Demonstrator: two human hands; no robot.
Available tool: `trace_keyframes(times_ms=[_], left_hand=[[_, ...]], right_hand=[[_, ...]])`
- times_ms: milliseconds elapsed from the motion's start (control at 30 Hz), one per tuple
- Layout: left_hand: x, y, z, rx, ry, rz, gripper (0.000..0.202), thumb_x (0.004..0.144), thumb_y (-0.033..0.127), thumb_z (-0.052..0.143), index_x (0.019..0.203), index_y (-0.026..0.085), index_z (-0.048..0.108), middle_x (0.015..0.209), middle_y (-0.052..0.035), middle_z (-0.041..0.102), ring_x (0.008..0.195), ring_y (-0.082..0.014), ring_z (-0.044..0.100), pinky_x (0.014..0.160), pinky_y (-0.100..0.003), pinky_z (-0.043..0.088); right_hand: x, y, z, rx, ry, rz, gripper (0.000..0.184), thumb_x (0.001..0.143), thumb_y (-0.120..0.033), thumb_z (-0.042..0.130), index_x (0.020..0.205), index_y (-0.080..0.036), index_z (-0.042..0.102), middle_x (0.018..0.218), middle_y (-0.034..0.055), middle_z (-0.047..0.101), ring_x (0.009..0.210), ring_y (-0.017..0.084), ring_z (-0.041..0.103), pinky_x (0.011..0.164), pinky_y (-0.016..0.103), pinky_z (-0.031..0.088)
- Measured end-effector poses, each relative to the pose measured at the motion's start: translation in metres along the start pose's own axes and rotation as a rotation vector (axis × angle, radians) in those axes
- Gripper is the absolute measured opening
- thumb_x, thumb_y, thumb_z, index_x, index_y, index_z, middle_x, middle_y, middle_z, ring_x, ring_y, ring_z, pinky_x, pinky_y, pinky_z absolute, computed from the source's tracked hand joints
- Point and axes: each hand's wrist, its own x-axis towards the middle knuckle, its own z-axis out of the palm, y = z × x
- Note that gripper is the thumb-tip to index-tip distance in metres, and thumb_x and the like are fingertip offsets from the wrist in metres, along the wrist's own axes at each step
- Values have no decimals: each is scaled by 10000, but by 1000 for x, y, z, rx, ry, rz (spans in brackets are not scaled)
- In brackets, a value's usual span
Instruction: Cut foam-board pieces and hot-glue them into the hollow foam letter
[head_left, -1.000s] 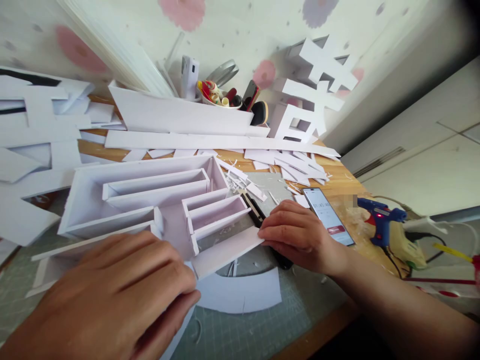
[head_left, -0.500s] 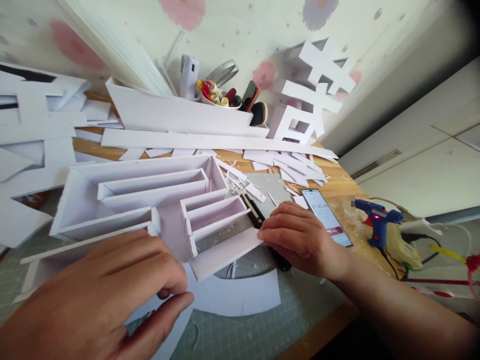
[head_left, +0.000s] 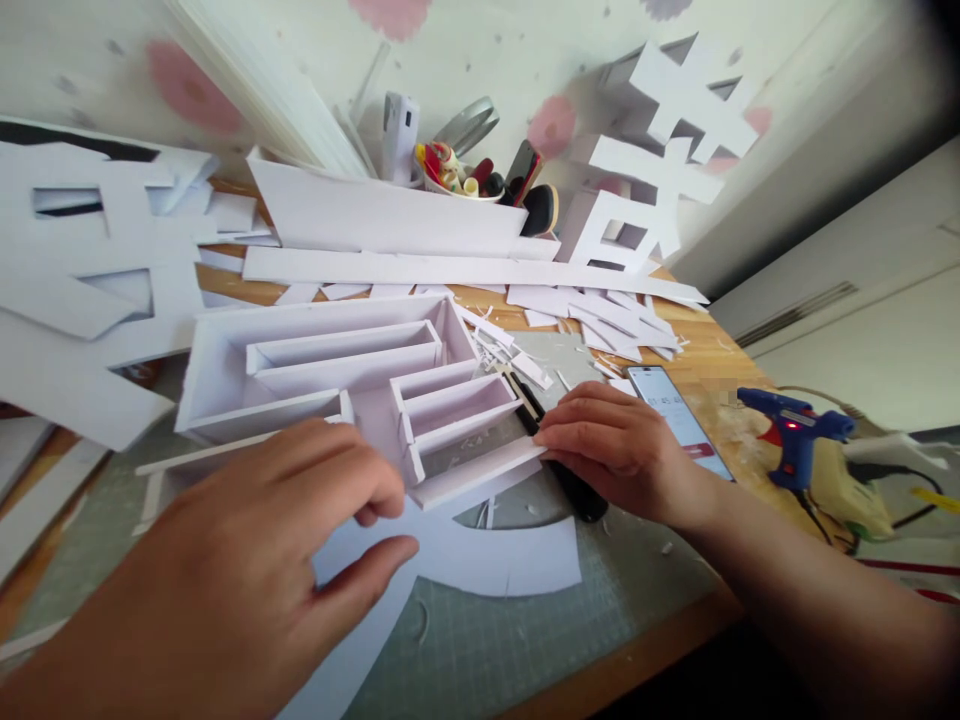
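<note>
A white foam board strip (head_left: 480, 474) lies along the lower right edge of a white foam board letter form (head_left: 367, 410) with raised walls. My right hand (head_left: 611, 440) pinches the strip's right end between thumb and fingers. My left hand (head_left: 300, 520) hovers over the form's lower left part, thumb and index finger apart, with nothing between them. It hides part of the form's near walls. A black utility knife (head_left: 574, 490) lies on the green cutting mat (head_left: 480, 650), partly under my right hand. A curved white cutout (head_left: 517, 560) lies nearer to me.
A blue glue gun (head_left: 795, 430) with a lit red light stands at the right, near a phone (head_left: 679, 420). White offcuts (head_left: 615, 315) and a long strip (head_left: 450, 270) lie behind. Cut sheets (head_left: 90, 250) pile up at left. Finished white characters (head_left: 637, 190) lean on the wall.
The strip has tilted from lying flatter to standing more on edge against the form. My left hand's thumb and index finger have spread further apart. The view has shifted slightly.
</note>
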Motion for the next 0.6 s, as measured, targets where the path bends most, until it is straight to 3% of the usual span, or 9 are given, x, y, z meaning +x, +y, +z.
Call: trace_keyframes(times_ms=[333, 600], left_hand=[[7, 9, -5, 29, 28, 36, 88, 773, 240, 597, 741, 253, 516, 681, 41, 595, 605, -166, 536, 538, -281, 382], [8, 14, 6, 195, 23, 17, 83, 792, 178, 548, 770, 216, 478, 716, 6, 556, 661, -185, 535, 594, -309, 378]], right_hand=[[7, 1, 4, -9, 47, 14, 112, 880, -110, 572, 872, -183, 657, 810, 57, 703, 747, 171, 600, 689, 316, 489], [11, 1, 6, -38, 65, 0, 116, 884, -120, 567, 823, -165, 654, 774, 65, 693, 745, 179, 590, 677, 319, 488]])
